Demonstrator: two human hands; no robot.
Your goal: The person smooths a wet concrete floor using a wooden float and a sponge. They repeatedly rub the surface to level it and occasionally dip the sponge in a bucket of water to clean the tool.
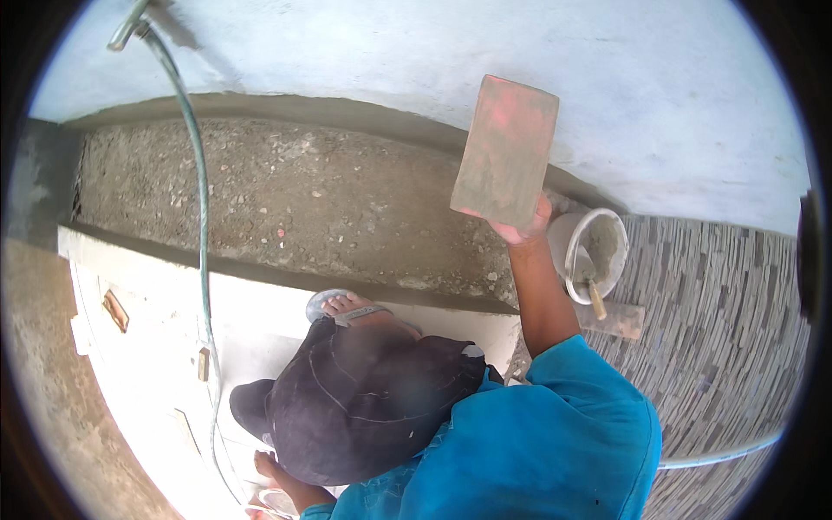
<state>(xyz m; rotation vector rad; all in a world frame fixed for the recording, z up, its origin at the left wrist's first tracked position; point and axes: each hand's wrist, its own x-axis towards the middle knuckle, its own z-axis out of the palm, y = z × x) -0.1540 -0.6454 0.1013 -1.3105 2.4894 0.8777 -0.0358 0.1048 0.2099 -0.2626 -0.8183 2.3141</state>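
Observation:
My right hand (pixel 525 227) grips a plastering float (pixel 505 152), a flat rectangular board with red showing through a grey mortar film. Its face shows, and most of my fingers are hidden behind its lower edge. The float is in front of the pale wall (pixel 364 52), above a grey cement band at the wall's foot. Low at the left, beside my dark-clothed knee, is my left hand (pixel 270 470), small and overexposed. What its fingers do cannot be made out. A whitish rounded thing (pixel 277 500) lies close to it.
Right of my forearm stands a white bucket (pixel 572 251) with grey mortar and a wooden-handled tool (pixel 595 297). A board (pixel 620 320) lies beside it. Rough ground (pixel 286 199) runs along the wall. A green hose (pixel 201 199) hangs from a tap (pixel 128 28). My sandalled foot (pixel 342 303) rests on pale flooring.

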